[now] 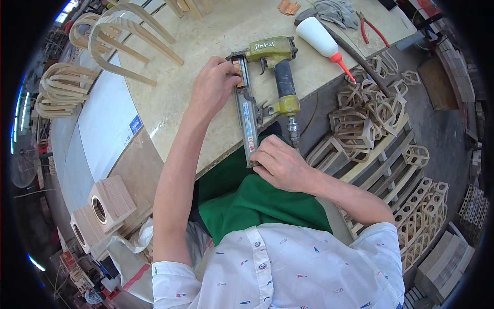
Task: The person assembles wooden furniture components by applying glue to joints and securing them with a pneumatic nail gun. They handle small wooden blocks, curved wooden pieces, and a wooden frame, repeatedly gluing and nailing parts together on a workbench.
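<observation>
A yellow-green and black pneumatic staple gun (284,77) lies on its side at the worktable's near edge. Its long magazine (248,119) points toward me and juts past the edge. My left hand (213,85) is closed at the magazine's far end, thumb and fingertips pinching a strip of copper-coloured staples (237,72) in the channel. Around the magazine's near end, over my green apron (267,203), the fingers of my right hand (282,164) are closed. An air hose fitting (293,129) hangs from the gun's handle.
On the worktable (170,103) stand bent wooden U-shaped frames (128,38). A white glue bottle with a red nozzle (319,38), a hammer (350,51), a grey cloth (337,13) and red-handled pliers (371,30) lie farther right. Wooden frames (368,123) pile on a pallet (383,165) to the right.
</observation>
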`<action>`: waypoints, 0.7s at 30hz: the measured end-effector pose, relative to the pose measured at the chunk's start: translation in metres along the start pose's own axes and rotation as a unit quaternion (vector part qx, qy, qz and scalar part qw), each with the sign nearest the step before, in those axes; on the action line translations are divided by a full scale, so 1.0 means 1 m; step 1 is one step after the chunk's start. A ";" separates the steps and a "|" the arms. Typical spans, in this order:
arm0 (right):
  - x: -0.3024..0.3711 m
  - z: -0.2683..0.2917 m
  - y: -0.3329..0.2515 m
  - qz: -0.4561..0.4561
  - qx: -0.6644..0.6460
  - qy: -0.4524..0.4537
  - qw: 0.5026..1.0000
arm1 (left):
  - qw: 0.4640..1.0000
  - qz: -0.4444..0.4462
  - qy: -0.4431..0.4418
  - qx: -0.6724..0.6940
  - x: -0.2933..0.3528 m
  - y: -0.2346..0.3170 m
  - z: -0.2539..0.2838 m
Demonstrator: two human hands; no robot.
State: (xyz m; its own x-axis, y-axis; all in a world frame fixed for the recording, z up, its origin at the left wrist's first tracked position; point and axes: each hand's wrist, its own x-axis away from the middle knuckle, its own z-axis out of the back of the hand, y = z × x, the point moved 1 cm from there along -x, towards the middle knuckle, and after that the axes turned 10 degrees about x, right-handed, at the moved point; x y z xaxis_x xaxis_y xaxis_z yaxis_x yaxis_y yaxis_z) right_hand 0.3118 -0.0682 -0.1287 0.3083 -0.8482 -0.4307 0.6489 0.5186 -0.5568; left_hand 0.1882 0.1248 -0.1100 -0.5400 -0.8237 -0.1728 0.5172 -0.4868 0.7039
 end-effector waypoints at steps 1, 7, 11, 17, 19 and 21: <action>0.000 0.001 0.000 -0.001 -0.001 0.000 1.000 | 1.000 0.001 0.000 0.000 -0.001 0.001 0.000; 0.002 0.004 -0.001 -0.008 -0.003 -0.001 1.000 | 1.000 -0.005 0.000 0.002 0.000 0.001 -0.002; -0.019 0.037 0.004 -0.061 0.059 0.115 0.990 | 1.000 -0.020 0.020 0.012 0.006 -0.007 -0.004; -0.031 0.051 0.076 -0.377 0.030 0.151 0.913 | 0.996 -0.010 0.059 0.069 0.012 -0.010 -0.012; -0.042 0.049 0.081 -0.406 -0.015 0.113 0.907 | 0.994 0.004 0.068 0.088 0.012 -0.008 -0.014; -0.055 0.047 0.088 -0.437 -0.027 0.076 0.896 | 0.993 0.013 0.073 0.092 0.013 -0.008 -0.015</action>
State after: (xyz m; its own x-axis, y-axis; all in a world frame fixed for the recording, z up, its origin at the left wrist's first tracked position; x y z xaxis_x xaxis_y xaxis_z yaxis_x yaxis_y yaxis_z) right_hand 0.3851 0.0189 -0.1206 -0.4029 -0.9101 0.0972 0.5594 -0.3289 -0.7608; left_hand 0.1869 0.1133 -0.1279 -0.4189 -0.8753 -0.2414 0.3928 -0.4144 0.8210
